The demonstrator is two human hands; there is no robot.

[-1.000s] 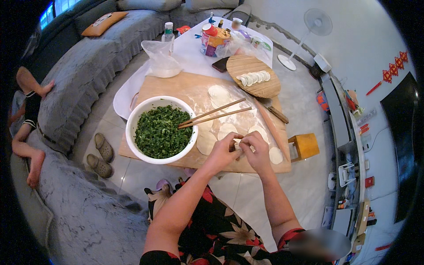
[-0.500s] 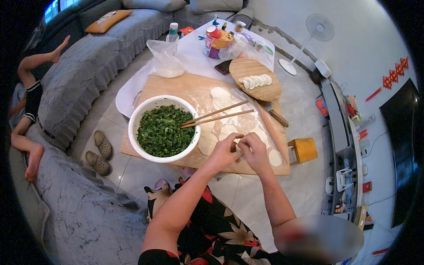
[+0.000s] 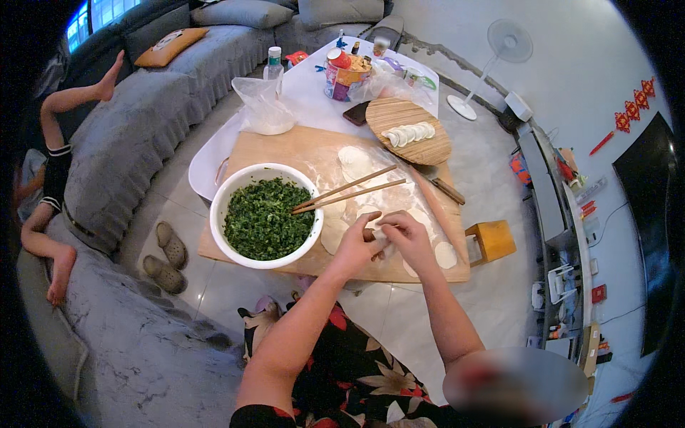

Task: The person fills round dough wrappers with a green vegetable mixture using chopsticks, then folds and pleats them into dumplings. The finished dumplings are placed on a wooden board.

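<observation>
My left hand and my right hand meet over the front of a floured wooden board. Between their fingertips they pinch a small pale dumpling, mostly hidden by the fingers. Round dough wrappers lie around them on the board, some overlapping. To the left stands a white bowl of chopped green filling, with a pair of chopsticks leaning out over its right rim. At the far right a round wooden tray carries a row of folded dumplings.
A long rolling pin and a knife lie along the board's right side. Behind are a plastic bag, a bottle, a phone and a colourful tub. Another person's legs rest on the sofa.
My fingers have shifted a little along the dumpling, still pinching it. The whole view has tilted slightly; the bowl, chopsticks and tray stay in place.
</observation>
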